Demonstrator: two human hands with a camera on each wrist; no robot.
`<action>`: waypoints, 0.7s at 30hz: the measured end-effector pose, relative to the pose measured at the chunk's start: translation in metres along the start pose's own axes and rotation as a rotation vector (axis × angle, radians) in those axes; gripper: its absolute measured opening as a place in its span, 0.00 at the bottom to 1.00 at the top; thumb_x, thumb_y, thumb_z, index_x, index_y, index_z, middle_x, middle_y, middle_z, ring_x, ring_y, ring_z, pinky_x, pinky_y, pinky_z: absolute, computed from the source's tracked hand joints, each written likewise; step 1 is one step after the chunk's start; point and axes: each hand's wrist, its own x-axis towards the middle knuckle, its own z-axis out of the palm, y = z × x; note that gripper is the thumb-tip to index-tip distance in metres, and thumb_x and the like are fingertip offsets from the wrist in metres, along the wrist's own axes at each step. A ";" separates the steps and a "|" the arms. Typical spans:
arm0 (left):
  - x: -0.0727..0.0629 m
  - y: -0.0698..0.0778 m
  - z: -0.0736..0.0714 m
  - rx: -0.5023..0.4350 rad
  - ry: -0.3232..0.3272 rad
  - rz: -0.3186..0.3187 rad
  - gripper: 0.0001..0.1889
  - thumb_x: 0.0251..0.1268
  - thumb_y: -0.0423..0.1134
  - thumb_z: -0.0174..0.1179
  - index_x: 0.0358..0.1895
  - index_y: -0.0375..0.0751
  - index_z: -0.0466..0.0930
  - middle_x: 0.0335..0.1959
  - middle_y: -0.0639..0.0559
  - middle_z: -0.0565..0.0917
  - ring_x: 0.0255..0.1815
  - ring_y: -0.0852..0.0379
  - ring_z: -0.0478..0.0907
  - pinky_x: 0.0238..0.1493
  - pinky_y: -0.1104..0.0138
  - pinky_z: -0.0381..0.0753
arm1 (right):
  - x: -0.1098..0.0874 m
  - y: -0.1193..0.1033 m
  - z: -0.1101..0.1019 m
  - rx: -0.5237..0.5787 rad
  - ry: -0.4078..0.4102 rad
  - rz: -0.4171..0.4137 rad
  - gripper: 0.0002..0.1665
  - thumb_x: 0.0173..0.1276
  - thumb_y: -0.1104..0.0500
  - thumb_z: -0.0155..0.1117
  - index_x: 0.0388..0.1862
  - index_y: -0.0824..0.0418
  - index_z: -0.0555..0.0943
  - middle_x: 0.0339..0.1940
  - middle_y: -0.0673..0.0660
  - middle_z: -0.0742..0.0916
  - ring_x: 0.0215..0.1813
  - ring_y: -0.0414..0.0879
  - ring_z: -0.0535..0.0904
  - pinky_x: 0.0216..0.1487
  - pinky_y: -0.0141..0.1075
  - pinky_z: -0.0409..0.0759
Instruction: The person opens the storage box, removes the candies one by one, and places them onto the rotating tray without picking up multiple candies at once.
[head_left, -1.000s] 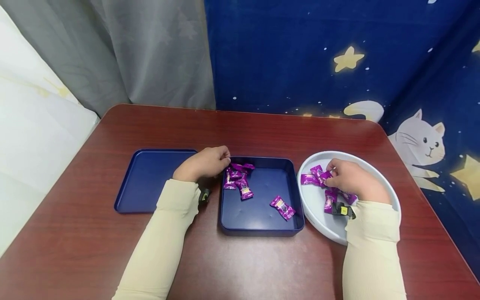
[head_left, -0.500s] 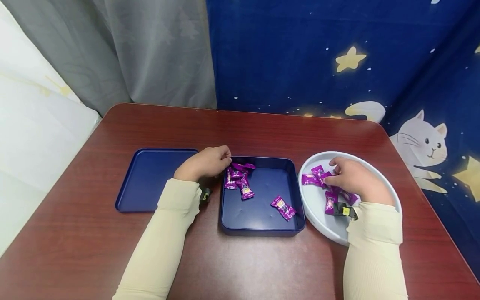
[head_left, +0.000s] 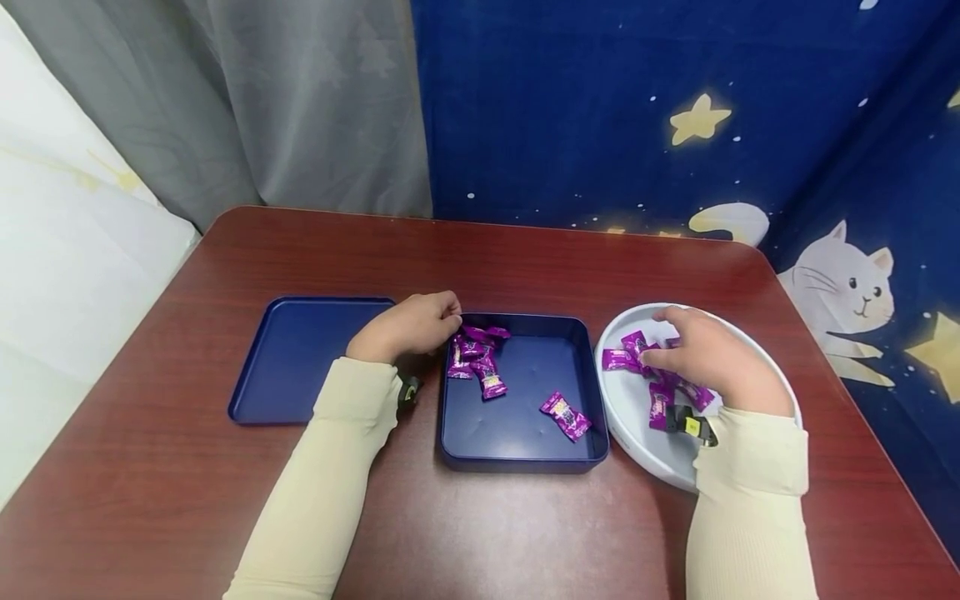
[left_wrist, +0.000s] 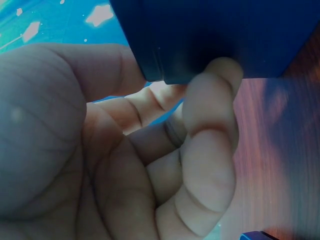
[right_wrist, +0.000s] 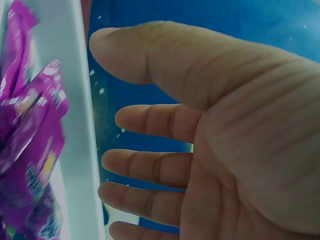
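My left hand [head_left: 408,327] holds the back left corner of a navy blue box [head_left: 525,463]. In the left wrist view its thumb is at the rim and its curled fingers [left_wrist: 209,102] touch the box wall. Several purple wrapped candies [head_left: 489,379] lie at the box's left side, with a single candy [head_left: 566,416] near its right front. My right hand [head_left: 705,354] is over a round white tray [head_left: 628,404], thumb and fingers spread with nothing between them. Beneath and beside it several purple candies [right_wrist: 35,150] lie in the tray, some partly hidden by the hand.
A shallow navy lid [head_left: 296,358] lies on the brown table [head_left: 495,542] left of the box, partly covered by the left arm. The white tray stands close against the box's right side. Grey and blue curtains [head_left: 562,108] hang behind the table.
My right thumb and fingers, close together at a candy earlier, have spread apart, and the hand has shifted slightly. My left hand, the box and the candies in the box have stayed put.
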 end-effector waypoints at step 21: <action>0.008 -0.003 -0.001 0.025 0.014 0.015 0.07 0.78 0.42 0.48 0.42 0.43 0.72 0.28 0.48 0.73 0.29 0.53 0.73 0.33 0.61 0.72 | 0.009 -0.094 0.011 -0.071 -0.008 -0.346 0.27 0.62 0.54 0.72 0.56 0.66 0.77 0.44 0.60 0.84 0.46 0.53 0.79 0.52 0.50 0.78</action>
